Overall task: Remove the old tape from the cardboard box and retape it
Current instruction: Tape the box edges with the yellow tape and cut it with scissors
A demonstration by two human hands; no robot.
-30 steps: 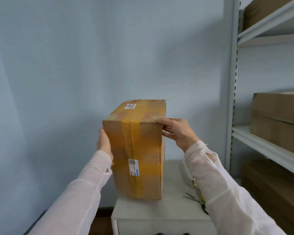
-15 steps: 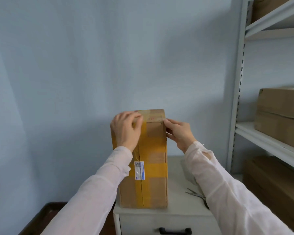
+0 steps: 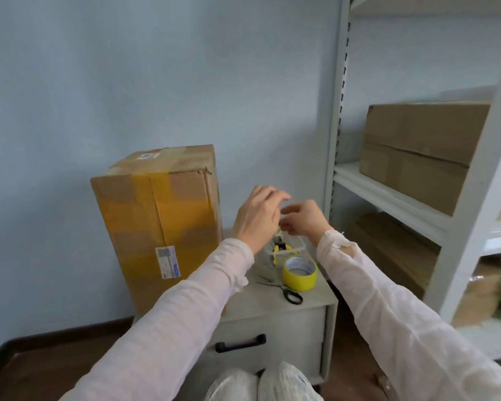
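Right hand (image 3: 305, 219) now off box (image 3: 156, 215)

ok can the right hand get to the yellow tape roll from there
Probably yes: the tape roll sits uncovered on the cabinet, just below the right hand, with only the scissors beside it.

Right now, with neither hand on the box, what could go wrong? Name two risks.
The box stands tall on end on the cabinet, unheld; a nudge might tip it. The scissors lie by the tape roll near the cabinet's front edge; an arm could sweep them off.
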